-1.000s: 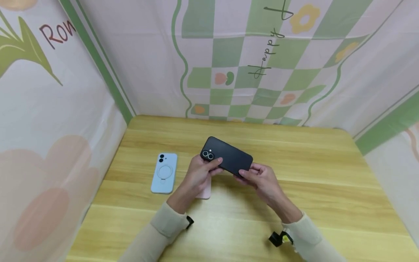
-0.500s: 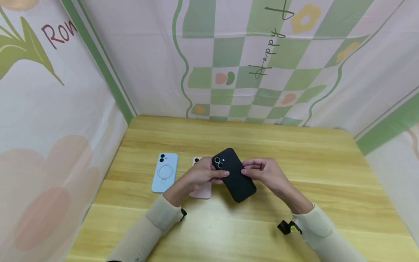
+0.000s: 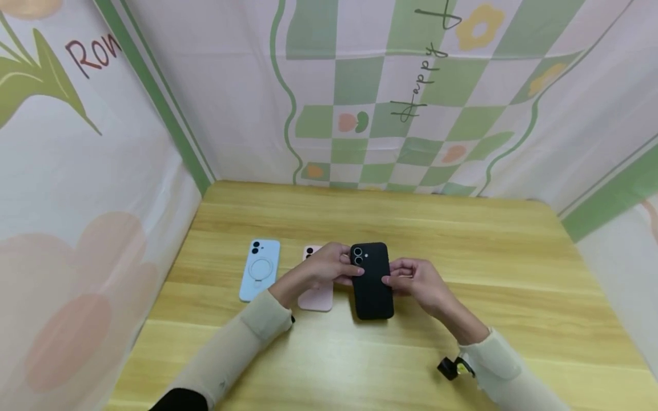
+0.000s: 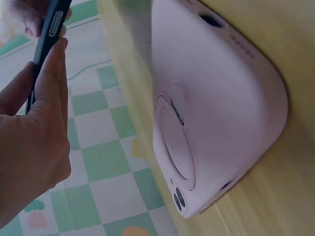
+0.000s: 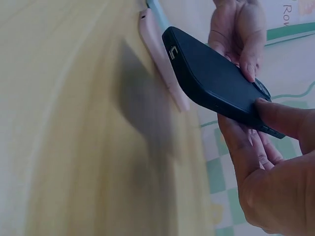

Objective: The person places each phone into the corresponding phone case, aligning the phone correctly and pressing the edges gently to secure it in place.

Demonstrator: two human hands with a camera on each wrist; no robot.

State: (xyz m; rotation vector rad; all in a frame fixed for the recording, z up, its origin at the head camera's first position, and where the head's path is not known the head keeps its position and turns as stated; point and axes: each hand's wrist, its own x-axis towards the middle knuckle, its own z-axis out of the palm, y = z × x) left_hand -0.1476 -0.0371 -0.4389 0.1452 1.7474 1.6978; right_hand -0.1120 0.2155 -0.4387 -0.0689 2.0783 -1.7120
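Note:
Between both hands, a black phone [image 3: 373,291] is held a little above the table, its back with two camera rings facing up. My left hand [image 3: 329,265] pinches its left edge near the cameras, thumb on the back and fingers beneath. On the opposite edge, my right hand [image 3: 418,283] pinches it with thumb above and fingers below, as the right wrist view also shows around the black phone [image 5: 211,78]. Under my left hand lies a pink phone [image 3: 316,298], partly covered in the head view; the left wrist view shows the ring on its back [image 4: 216,93].
A light blue phone [image 3: 259,271] with a ring on its back lies left of the pink one. The wooden table [image 3: 488,240] is bordered by printed curtains [image 3: 360,85] at the back and sides. A small black device [image 3: 448,369] is at the right cuff.
The black phone has turned from lying slantwise to nearly upright in the head view and come slightly nearer. My right hand has shifted its hold from the bottom corner to the right edge.

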